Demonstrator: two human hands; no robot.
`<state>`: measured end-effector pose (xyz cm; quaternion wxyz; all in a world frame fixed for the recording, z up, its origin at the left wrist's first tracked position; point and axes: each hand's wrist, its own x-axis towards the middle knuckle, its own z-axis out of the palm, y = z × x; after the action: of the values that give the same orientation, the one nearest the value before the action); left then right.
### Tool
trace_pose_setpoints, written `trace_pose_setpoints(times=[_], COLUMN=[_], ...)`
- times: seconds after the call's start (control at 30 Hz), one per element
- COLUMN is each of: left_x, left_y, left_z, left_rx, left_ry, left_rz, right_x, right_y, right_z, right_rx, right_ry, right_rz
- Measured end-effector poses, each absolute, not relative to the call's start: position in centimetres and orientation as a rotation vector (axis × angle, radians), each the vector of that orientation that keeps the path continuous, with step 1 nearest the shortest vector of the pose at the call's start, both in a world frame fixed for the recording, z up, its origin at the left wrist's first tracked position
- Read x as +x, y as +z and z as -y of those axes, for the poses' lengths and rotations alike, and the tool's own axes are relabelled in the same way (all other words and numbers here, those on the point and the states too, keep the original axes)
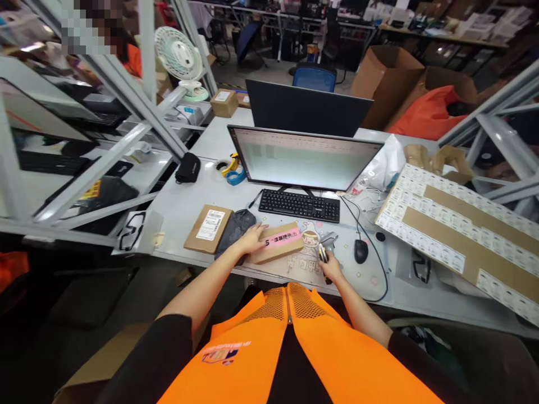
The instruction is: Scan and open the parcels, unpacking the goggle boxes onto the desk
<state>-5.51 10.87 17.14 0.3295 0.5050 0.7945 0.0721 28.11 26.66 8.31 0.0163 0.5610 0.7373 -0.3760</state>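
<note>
My left hand [252, 238] lies flat and open on the small box with the pink label [278, 242], near the middle of the frame, so it stays put. My right hand [330, 266] grips a scanner [323, 252], aimed at the label.

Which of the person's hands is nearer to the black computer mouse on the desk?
Right. The right hand, gripping a handheld scanner, sits just left of the mouse. The left hand rests on the pink-labelled parcel, farther left.
</note>
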Motion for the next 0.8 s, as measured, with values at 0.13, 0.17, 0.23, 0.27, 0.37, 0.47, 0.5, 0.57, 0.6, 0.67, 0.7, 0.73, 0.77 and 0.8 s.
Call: trace_pose_setpoints(times=[0.13, 0.17, 0.23, 0.27, 0.37, 0.47, 0.5, 0.57, 0.6, 0.67, 0.7, 0.73, 0.77, 0.8], left_x=[-1.4, -0.6, 0.4, 0.5, -0.2, -0.6, -0.6, -0.3, -0.1, 0.1, 0.1, 0.1, 0.1, 0.0], left_y=[16.7, 16.7, 16.7, 16.8, 17.1, 17.1, 17.0, 16.6, 16.4, 15.9, 15.7, 15.5, 15.4, 15.3], left_z=[-10.7, -10.6, -10.6, -10.6, -10.2, -9.6, -9.4, -9.3, -9.3, -9.3, -9.3, -9.3, -9.2, -9.1], left_rx=[1.428, 1.410, 1.366, 1.368, 1.492, 1.639, 1.671, 1.704, 1.711, 1.709, 1.707, 1.707, 1.708, 1.711], left_ry=[0.003, -0.046, -0.102, -0.111, -0.103, -0.102, -0.105, -0.108, -0.110, -0.105, -0.100, -0.093, -0.087, -0.081], left_rz=[-2.230, -2.271, -2.337, -2.333, -2.215, -2.085, -2.063, -2.053, -2.055, -2.061, -2.060, -2.059, -2.059, -2.060], right_x=[28.5, 28.5, 28.3, 28.3, 28.1, 28.0, 27.9, 27.5, 27.3, 26.9, 26.7, 26.6, 26.6, 26.7], right_y=[9.4, 9.6, 9.7, 9.7, 9.9, 10.2, 10.4, 10.8, 11.0, 11.3, 11.4, 11.4, 11.4, 11.4], right_z=[-26.9, -26.8, -26.7, -26.6, -26.9, -27.4, -27.6, -28.0, -28.1, -28.2, -28.2, -28.1, -28.0, -28.0], right_rx=[1.795, 1.804, 1.807, 1.800, 1.730, 1.619, 1.586, 1.524, 1.492, 1.434, 1.412, 1.397, 1.389, 1.386], right_ry=[-1.303, -1.339, -1.419, -1.462, -1.583, -1.597, -1.575, -1.522, -1.499, -1.465, -1.453, -1.446, -1.448, -1.459], right_rz=[-2.240, -2.257, -2.308, -2.334, -2.356, -2.365, -2.394, -2.468, -2.496, -2.524, -2.529, -2.533, -2.535, -2.537])
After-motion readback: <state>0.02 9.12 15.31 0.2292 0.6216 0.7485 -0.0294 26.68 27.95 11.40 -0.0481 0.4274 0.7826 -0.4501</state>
